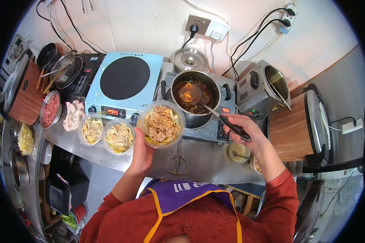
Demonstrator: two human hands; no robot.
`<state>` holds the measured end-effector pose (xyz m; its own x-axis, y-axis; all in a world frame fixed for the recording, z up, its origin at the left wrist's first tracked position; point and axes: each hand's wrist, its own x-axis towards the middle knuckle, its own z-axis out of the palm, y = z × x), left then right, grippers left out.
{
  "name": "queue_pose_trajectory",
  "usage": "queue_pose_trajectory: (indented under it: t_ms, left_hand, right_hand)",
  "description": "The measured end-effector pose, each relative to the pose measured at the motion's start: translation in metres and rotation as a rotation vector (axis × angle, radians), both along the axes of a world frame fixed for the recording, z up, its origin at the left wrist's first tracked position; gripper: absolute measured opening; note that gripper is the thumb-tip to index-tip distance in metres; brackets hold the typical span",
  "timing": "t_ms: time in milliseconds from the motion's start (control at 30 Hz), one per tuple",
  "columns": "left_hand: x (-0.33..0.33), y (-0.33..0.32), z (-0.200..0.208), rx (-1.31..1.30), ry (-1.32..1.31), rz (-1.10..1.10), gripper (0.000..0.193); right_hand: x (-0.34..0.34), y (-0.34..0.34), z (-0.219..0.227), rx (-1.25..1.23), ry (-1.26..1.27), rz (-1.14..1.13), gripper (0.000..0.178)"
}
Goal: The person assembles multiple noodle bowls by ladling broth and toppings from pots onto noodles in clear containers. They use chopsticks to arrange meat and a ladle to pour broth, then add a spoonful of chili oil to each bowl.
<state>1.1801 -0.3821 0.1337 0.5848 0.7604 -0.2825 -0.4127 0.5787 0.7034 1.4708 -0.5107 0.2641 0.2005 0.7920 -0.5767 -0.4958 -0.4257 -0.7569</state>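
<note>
My left hand (141,154) is closed on the side of a clear plastic bowl (161,124) that holds sliced cooked meat over pale strips. The bowl is held up just left of a steel pot (217,97) of dark brown broth. My right hand (249,131) grips the black handle of a ladle (215,112), whose head is over the pot's broth with orange-yellow pieces in it. Left of my left hand, two more clear bowls (119,137) of pale noodle-like strips stand on the steel counter (207,162). Scissors (177,163) lie below the raised bowl.
The pot stands on a lit induction cooker (224,110). A light-blue cooker (97,91) stands to its left, with a pot lid (190,59) behind. Farther left are a bowl of raw minced meat (51,110) and a pan (69,73). Wood-patterned appliances (290,127) flank both sides.
</note>
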Motion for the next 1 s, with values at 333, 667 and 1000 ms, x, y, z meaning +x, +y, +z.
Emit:
queue_pose_trajectory:
  t_ms: [333, 667, 1000]
  left_hand:
    - [0.009, -0.002, 0.006, -0.016, -0.045, 0.006, 0.072]
    - [0.012, 0.000, 0.003, 0.022, -0.060, 0.045, 0.065]
    - [0.009, -0.001, 0.004, 0.019, 0.031, 0.039, 0.067]
  right_hand:
    - [0.004, -0.013, 0.002, 0.015, 0.023, -0.017, 0.038]
    - [0.010, -0.023, 0.005, 0.034, 0.262, -0.034, 0.035]
    - [0.003, -0.027, 0.001, 0.031, 0.365, -0.055, 0.029]
